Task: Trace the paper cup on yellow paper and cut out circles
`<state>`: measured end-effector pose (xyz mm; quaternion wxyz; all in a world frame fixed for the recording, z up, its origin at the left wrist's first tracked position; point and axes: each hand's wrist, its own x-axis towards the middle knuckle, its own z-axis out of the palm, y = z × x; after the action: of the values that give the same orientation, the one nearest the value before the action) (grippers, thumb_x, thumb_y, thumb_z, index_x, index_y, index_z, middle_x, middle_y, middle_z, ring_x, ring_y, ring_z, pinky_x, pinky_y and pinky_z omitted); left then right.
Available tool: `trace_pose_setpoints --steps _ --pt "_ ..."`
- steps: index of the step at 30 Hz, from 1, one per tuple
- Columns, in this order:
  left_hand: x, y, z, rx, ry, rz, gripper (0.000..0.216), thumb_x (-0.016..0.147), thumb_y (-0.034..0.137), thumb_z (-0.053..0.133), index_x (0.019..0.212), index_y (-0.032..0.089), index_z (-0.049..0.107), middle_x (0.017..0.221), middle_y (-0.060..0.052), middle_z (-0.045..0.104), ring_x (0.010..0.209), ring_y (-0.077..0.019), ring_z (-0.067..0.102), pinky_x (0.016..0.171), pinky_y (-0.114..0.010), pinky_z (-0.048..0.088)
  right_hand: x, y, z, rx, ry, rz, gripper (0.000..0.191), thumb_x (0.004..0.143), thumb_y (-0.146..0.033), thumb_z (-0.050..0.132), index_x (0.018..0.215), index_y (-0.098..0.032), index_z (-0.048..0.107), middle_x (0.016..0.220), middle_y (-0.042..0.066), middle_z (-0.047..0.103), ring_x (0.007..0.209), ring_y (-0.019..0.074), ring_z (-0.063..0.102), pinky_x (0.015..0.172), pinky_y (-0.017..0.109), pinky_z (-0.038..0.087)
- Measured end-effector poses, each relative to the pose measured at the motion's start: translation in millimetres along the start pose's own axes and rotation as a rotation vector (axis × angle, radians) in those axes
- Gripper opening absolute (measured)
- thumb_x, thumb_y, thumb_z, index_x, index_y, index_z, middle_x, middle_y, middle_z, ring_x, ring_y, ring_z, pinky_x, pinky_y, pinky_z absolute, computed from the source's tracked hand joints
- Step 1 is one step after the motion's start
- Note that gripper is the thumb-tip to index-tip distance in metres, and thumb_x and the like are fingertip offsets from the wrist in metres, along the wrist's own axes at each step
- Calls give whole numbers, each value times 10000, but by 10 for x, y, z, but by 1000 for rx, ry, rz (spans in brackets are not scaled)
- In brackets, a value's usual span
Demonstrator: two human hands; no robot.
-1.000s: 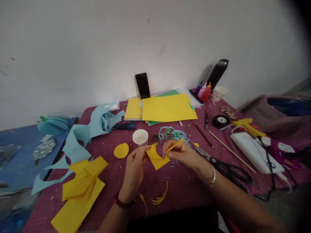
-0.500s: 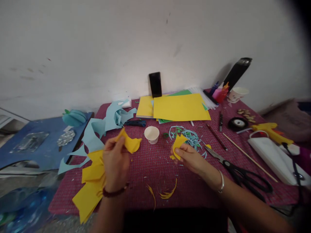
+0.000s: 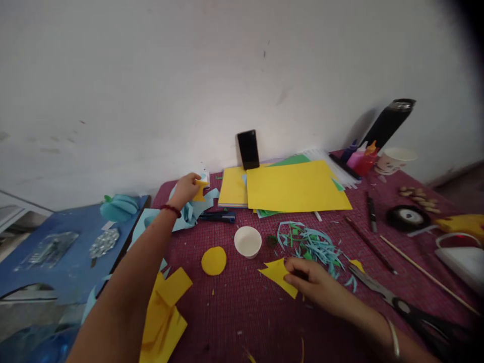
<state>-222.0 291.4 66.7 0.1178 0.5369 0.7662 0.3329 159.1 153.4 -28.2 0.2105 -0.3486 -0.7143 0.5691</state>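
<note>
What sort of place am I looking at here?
Probably a craft corner: the table holds coloured paper sheets, scissors and a heap of thin blue and green paper strips.

We can pass in front of the round white cup; a yellow paper disc obstructs leftward, a jagged yellow paper piece rightward.

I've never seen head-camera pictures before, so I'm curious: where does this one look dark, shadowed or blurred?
Head view: top right corner black; head view: soft shadow on the wall beside the black flask; head view: left hand and right hand slightly soft in detail.
</note>
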Motion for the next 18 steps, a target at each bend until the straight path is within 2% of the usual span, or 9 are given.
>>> trace_pose_setpoints --steps 2,4,7,9,11,14,16,18 --pt "131 -25 143 103 -15 16 283 588 64 624 858 144 657 766 -69 687 811 -241 615 803 -362 466 20 37 -61 23 28 25 203 862 -293 515 688 -209 456 673 -15 448 622 143 423 578 264 352" --pt "197 -23 154 190 0 28 315 604 69 638 914 122 653 885 -121 700 921 -294 613 885 -426 434 38 52 -108 46 55 34 205 855 -300 516 682 -207 457 656 -20 432 605 136 406 566 262 351" --pt "164 24 -64 282 57 52 389 684 107 627 1072 87 613 1086 -164 663 1081 -338 563 985 -504 356 64 36 -147 57 129 20 217 841 -297 529 660 -208 448 631 -28 414 578 126 396 543 256 349" --pt "28 73 -293 307 91 81 381 745 156 616 1118 82 598 1104 -122 650 1077 -310 570 989 -496 363 81 21 -150 69 164 1 211 825 -287 542 650 -208 453 615 -30 420 561 122 400 523 251 343" --pt "-224 115 -516 293 107 105 332 778 215 621 1085 90 623 1011 -61 661 1017 -279 602 959 -462 404 96 10 -143 84 174 -2 178 810 -279 550 664 -206 480 608 -29 440 552 121 412 511 250 341" --pt "-822 112 -734 226 80 130 226 758 246 670 965 157 683 831 -8 675 844 -243 633 870 -424 478 104 -11 -153 94 198 3 135 797 -291 554 706 -206 502 628 -25 466 562 123 435 516 252 352" --pt "-1339 56 -770 157 -42 154 172 755 278 674 915 227 710 832 20 706 783 -223 645 818 -387 505 88 -44 -201 103 236 -4 114 796 -303 556 749 -210 507 647 -28 467 569 122 434 520 251 349" --pt "-1906 -16 -725 42 -247 198 164 730 328 688 882 279 726 828 20 728 754 -224 658 723 -337 532 42 -90 -283 114 295 -16 107 803 -311 554 794 -216 505 671 -31 462 570 117 414 522 251 336"
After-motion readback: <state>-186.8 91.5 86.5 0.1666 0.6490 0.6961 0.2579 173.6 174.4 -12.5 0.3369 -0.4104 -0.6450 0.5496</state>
